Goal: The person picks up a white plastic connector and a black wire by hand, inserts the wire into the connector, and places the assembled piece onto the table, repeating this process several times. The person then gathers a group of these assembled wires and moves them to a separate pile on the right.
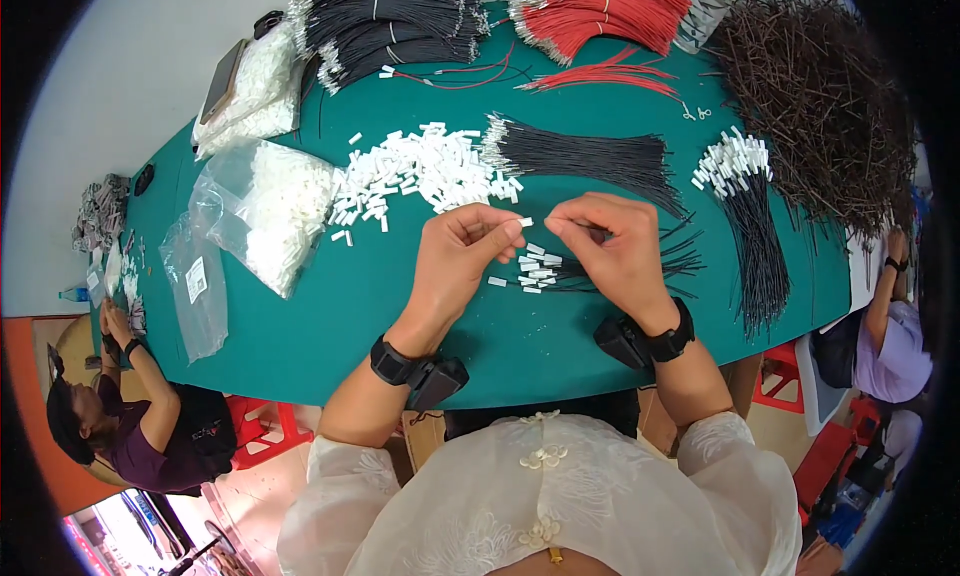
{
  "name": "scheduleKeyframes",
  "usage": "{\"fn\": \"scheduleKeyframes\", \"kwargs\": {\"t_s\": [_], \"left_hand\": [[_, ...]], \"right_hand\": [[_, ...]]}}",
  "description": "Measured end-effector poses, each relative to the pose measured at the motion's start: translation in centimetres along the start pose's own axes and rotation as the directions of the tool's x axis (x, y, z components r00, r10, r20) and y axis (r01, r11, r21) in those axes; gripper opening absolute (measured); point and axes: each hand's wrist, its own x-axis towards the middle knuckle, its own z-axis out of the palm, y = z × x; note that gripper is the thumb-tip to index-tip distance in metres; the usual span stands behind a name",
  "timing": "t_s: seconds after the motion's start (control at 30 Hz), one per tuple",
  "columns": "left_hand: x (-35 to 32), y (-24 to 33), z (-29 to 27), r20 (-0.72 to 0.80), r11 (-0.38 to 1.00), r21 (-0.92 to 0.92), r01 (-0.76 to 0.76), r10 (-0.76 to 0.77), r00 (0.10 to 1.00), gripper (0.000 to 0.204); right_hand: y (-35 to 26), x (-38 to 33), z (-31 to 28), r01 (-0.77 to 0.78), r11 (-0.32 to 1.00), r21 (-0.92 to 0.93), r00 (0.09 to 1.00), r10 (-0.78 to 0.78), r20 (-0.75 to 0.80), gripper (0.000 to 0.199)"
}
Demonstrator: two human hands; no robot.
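My left hand (pixel 460 256) pinches a small white plastic connector housing (pixel 526 222) between thumb and forefinger. Just to its right, my right hand (pixel 612 246) is closed in a pinch, its fingertips a small gap away from the housing. Whatever lies between those fingertips is too small to make out. Below both hands sits a small group of black wires with white housings (pixel 537 269) on their ends, their tails running right beneath my right hand. Beyond the hands lie a loose heap of white housings (pixel 430 166) and a bundle of black wires (pixel 590 156) with bare metal ends.
A clear bag of white housings (pixel 285 206) stands at left. Housed black wires (pixel 750 236) lie at right, near a dark brown tangled pile (pixel 820 106). Black bundles (pixel 390 21), red bundles (pixel 610 16) and a cup (pixel 708 14) line the back. Other people sit at both sides.
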Motion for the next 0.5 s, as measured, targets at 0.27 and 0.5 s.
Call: {"fn": "scheduleKeyframes", "kwargs": {"t_s": [0.27, 0.5], "left_hand": [[0.03, -0.21, -0.2, 0.019, 1.0, -0.015, 0.002, -0.002, 1.0, 0.013], [0.29, -0.56, -0.43, 0.071, 0.998, -0.067, 0.016, -0.011, 0.997, 0.013]], "right_hand": [[-0.19, -0.34, 0.43, 0.009, 1.0, -0.014, 1.0, -0.009, 0.001, 0.006], [-0.21, -0.24, 0.23, 0.034, 0.999, -0.028, 0.999, -0.033, 0.021, 0.006]]}}
